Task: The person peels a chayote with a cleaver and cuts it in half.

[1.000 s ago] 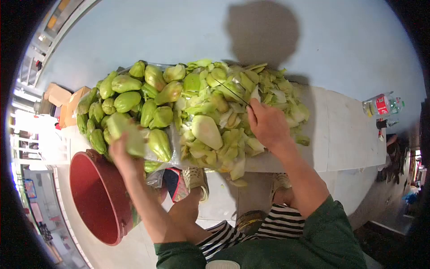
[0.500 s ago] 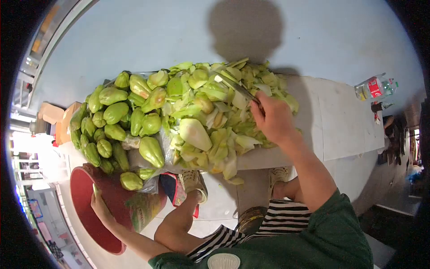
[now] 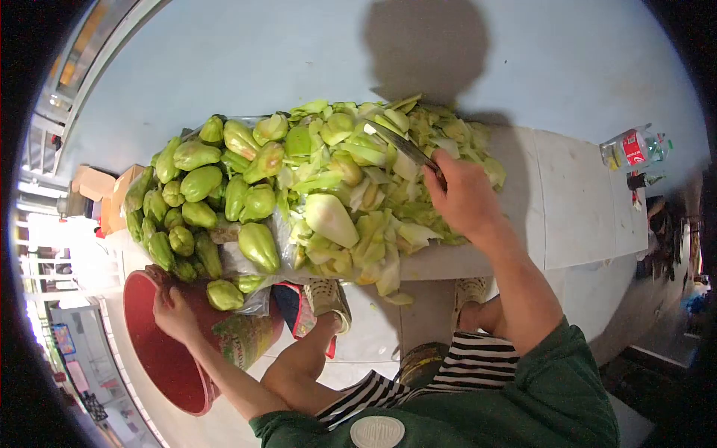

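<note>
My right hand [image 3: 467,196] is closed around the dark handle of a knife [image 3: 403,144], whose blade points left over a heap of pale green peelings [image 3: 373,246]. A small white bit sits near the blade's tip. My left hand [image 3: 176,315] is over the mouth of a red bucket [image 3: 160,369], fingers loosely apart with nothing visible in them. Whole green chayotes [image 3: 200,184] are piled left of the peelings, several near the bucket's rim. One large pale peeled chayote [image 3: 331,220] rests on the near side of the peelings.
A plastic bottle with a red label [image 3: 635,148] is at the far right, by the wall. Cardboard boxes [image 3: 123,196] stand behind the chayotes on the left. My feet in light shoes [image 3: 326,302] are below the table edge. Clear plastic sheeting [image 3: 258,305] hangs near the bucket.
My left hand has turned and its fingers have spread over the bucket; a pale edge seen at its fingertips before is gone. The knife hand is nearly still; the view has shifted slightly.
</note>
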Motion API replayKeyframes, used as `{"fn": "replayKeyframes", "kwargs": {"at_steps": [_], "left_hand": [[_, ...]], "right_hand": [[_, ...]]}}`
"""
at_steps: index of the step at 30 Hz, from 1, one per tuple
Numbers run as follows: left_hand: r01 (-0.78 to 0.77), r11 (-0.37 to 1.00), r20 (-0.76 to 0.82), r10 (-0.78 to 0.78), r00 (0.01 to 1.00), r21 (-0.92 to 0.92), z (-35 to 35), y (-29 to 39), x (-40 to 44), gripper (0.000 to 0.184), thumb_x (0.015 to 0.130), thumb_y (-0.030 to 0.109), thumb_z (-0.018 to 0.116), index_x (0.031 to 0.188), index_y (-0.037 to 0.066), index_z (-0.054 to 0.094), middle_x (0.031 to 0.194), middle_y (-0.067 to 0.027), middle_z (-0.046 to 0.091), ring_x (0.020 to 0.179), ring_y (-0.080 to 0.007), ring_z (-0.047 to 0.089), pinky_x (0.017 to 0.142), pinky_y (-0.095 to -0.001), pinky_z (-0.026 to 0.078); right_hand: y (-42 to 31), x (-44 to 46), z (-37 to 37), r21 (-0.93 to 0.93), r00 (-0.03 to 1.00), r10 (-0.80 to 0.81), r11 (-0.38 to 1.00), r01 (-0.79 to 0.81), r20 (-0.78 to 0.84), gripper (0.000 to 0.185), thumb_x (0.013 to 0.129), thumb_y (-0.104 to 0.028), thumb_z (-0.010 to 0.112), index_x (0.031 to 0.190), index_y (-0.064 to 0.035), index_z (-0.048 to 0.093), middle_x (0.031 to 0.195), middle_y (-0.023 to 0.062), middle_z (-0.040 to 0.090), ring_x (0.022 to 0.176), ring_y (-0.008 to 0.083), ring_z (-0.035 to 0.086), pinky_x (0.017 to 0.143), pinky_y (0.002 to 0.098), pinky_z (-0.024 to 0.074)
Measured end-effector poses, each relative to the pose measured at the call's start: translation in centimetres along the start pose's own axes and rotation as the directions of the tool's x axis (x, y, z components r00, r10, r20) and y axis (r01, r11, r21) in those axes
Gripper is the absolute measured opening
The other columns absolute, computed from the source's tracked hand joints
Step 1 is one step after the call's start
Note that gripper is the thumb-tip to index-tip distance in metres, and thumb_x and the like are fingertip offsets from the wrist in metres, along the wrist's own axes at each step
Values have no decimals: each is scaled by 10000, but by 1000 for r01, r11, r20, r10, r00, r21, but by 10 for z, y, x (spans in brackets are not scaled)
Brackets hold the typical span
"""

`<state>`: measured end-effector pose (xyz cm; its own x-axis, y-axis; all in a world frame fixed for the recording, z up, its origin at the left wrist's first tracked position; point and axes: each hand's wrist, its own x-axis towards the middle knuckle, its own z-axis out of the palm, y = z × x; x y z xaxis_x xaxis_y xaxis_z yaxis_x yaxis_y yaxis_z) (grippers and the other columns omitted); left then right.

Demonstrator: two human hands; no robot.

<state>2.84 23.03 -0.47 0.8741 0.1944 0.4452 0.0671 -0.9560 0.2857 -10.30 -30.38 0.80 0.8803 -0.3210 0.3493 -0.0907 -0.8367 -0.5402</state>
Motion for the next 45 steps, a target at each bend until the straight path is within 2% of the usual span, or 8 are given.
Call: {"fn": "replayKeyframes", "kwargs": {"at_steps": [5, 13, 25, 37, 40, 42, 43, 45], "left_hand": [[-420, 862, 277, 493, 825, -283, 55, 123, -26, 524, 752, 77, 727, 1255, 26, 593, 1207, -243, 602, 1160, -400, 548, 1029, -448, 410], [-634, 687, 514, 710, 481, -356, 95, 238, -104, 843, 615, -9, 705, 1399, 208, 486, 1449, -191, 371, 1309, -426, 366, 1067, -495, 378], [-689, 672, 569, 689, 449, -271, 128, 253, -113, 822, 618, -43, 674, 1364, 262, 511, 1473, -146, 337, 1374, -452, 274, 1102, -534, 324], [-614, 702, 561, 689, 458, -362, 131, 245, -105, 882, 497, 175, 817, 1327, 205, 520, 1409, -164, 393, 1305, -415, 368, 1052, -512, 393], [-528, 763, 561, 638, 528, -372, 125, 251, -101, 883, 504, 184, 811, 1335, 188, 511, 1360, -179, 432, 1262, -405, 423, 1041, -482, 407], [-142, 802, 556, 517, 651, -580, 118, 255, -92, 822, 584, 135, 736, 1364, 106, 477, 1319, -182, 496, 1208, -372, 494, 1027, -462, 422], [-143, 804, 554, 515, 654, -577, 121, 253, -87, 822, 584, 135, 736, 1364, 106, 477, 1319, -182, 496, 1208, -372, 494, 1027, -462, 422], [661, 190, 648, 513, 563, -726, 127, 244, -77, 772, 640, 125, 656, 1376, 27, 445, 1297, -173, 543, 1154, -329, 553, 998, -445, 448]], "right_hand": [[-7, 3, 3, 5, 996, 85, 996, -86, 37, 167, 900, -154, 621, 884, -5, 549, 638, 186, 602, 612, 391, 606, 551, 460, 455], [-19, 12, 4, 115, 997, 82, 990, -81, -4, 187, 916, -203, 579, 868, -26, 539, 668, 202, 627, 643, 412, 630, 581, 510, 496], [-8, 10, -10, 90, 993, 117, 989, -117, 13, 188, 920, -217, 571, 897, -36, 526, 660, 192, 616, 659, 414, 632, 590, 514, 498], [-6, 10, -13, 31, 974, 190, 980, -195, 122, 224, 915, -260, 589, 912, -39, 554, 716, 213, 638, 719, 432, 635, 630, 535, 502], [-7, 11, -15, 37, 964, 210, 975, -219, 164, 228, 915, -260, 589, 920, -34, 556, 725, 216, 639, 728, 434, 636, 639, 537, 502], [-9, 11, -15, 21, 960, 227, 972, -233, 165, 233, 917, -259, 589, 926, -29, 558, 739, 217, 642, 738, 429, 641, 649, 531, 507], [-9, 12, -14, 25, 961, 222, 973, -229, 165, 233, 917, -259, 589, 926, -29, 558, 739, 217, 642, 738, 429, 641, 649, 531, 507], [-9, 12, -13, 9, 956, 240, 969, -245, 169, 235, 920, -261, 587, 939, -27, 565, 751, 215, 646, 747, 428, 644, 657, 521, 513]]}}
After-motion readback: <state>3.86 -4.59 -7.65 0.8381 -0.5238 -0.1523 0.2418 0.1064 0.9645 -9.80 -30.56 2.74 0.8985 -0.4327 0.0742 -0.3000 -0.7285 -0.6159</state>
